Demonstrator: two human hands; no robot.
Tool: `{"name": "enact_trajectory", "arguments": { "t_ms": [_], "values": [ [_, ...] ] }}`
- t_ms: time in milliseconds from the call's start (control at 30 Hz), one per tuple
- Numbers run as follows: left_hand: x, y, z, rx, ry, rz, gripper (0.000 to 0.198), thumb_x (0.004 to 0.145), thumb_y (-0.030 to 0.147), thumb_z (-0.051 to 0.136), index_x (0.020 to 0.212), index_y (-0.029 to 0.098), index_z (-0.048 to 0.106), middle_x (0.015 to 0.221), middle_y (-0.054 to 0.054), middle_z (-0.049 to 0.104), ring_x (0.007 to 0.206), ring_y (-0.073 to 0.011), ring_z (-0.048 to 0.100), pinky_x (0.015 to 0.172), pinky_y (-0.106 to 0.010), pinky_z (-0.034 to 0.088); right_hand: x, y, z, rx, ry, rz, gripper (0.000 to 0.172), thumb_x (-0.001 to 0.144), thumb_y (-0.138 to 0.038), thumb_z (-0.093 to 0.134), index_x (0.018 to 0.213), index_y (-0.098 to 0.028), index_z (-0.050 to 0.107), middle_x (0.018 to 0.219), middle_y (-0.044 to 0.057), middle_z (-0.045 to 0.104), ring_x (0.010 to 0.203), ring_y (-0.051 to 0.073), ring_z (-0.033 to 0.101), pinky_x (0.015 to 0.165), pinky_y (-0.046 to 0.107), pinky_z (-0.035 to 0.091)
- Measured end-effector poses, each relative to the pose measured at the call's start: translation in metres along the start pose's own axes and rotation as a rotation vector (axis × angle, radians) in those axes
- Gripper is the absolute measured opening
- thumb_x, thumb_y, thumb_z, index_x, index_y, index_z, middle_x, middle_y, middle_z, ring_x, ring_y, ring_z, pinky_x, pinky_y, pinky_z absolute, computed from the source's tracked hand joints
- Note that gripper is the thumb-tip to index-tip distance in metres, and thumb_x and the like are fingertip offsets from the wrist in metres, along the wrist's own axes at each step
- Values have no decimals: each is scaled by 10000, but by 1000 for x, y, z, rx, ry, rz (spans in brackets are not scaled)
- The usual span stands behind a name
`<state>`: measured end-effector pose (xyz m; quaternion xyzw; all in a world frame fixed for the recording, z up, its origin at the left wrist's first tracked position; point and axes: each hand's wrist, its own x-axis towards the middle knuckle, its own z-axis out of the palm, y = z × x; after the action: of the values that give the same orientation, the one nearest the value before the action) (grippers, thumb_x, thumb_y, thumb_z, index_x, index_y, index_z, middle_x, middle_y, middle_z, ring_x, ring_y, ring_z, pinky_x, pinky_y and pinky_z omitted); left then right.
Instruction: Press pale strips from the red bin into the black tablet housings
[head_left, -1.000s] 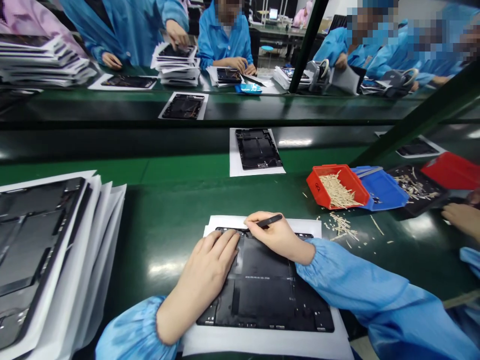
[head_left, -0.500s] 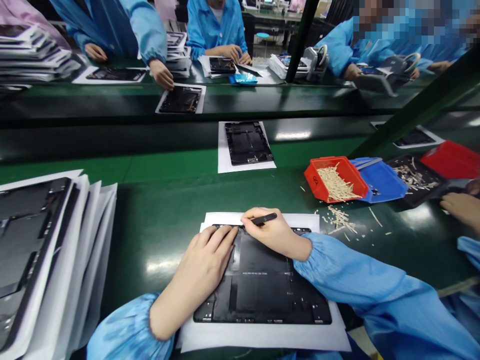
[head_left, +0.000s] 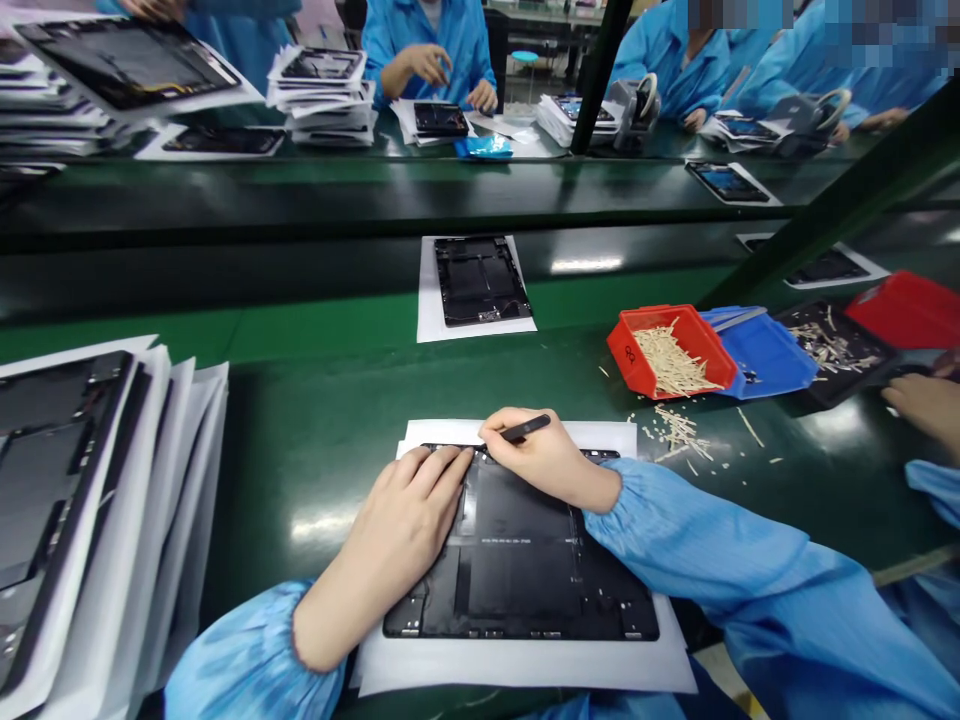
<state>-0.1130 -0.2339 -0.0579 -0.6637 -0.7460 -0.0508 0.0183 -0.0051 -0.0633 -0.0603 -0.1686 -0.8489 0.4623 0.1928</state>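
Over the green desk [head_left: 315, 520], a dark tablet panel [head_left: 525, 530] on a white sheet [head_left: 525, 675]! Left hand [head_left: 397, 520] spread flat on the panel, right hand [head_left: 544, 460] just beside it, pinching a black pick [head_left: 529, 428] at the top edge: edge work, calling for steady pressure.

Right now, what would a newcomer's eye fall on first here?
Bottom centre, a black tablet-like panel on white paper sits under the left hand, while the right hand holds a slim black tool at its top edge. To the right, a red plastic tray heaped with wooden sticks stands beside a blue tray. At far left is a tall stack of black panels between white sheets.
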Motion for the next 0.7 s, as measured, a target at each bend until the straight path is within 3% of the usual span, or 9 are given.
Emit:
{"name": "enact_trajectory", "arguments": {
  "t_ms": [333,700],
  "values": [
    [4,4,-5,0,-31,-13,433,911,205,414,1340,153,444,1244,-96,557,1085,-264,483,886,-400,440,-1,-1,-1,-99,53,-12,135,805,-146,530,731,-181,637,701,-3,649,645,129,577,609,228,432],
    [3,7,-3,68,-29,-12,441,893,180,423,1333,151,452,1253,-95,557,1047,-264,487,860,-404,431,-7,0,-2,-19,4,-134,159,866,-164,503,830,-193,655,850,25,681,792,151,626,743,251,480]
  ]
}}
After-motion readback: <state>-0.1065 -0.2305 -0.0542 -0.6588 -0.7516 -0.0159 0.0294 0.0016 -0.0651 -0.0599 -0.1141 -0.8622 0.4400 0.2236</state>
